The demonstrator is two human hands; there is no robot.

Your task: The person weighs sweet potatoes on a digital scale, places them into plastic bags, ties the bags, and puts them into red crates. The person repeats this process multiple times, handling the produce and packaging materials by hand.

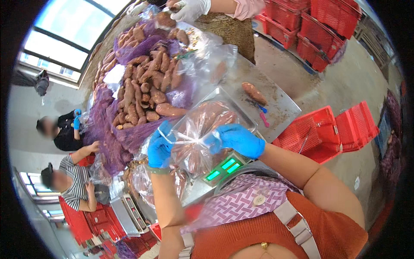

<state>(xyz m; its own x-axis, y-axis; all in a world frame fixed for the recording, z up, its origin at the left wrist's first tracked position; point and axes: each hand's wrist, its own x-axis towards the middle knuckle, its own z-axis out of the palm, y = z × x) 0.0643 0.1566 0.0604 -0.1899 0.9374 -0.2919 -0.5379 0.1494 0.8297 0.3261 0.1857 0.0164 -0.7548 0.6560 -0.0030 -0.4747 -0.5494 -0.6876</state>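
Note:
My left hand [160, 144], in a blue glove, grips a white tie or strip at the neck of a clear plastic bag [194, 158]. My right hand [237, 140], also blue-gloved, pinches the gathered neck from the other side. Reddish-brown sweet potatoes show through the bag, which rests at the metal tray [244, 113] of a weighing scale. The scale's green display [223, 169] is lit below the bag. Beyond lies a large heap of sweet potatoes [142, 87] on purple mesh sacks [119, 142].
One sweet potato [254, 93] lies by blue and pink small tools [264, 119] on the metal table. Red crates [310, 136] stand at right, more [300, 29] behind. White-gloved co-worker's hands [190, 9] are at the top; two people work at left. Another filled bag [144, 183] sits beside my left forearm.

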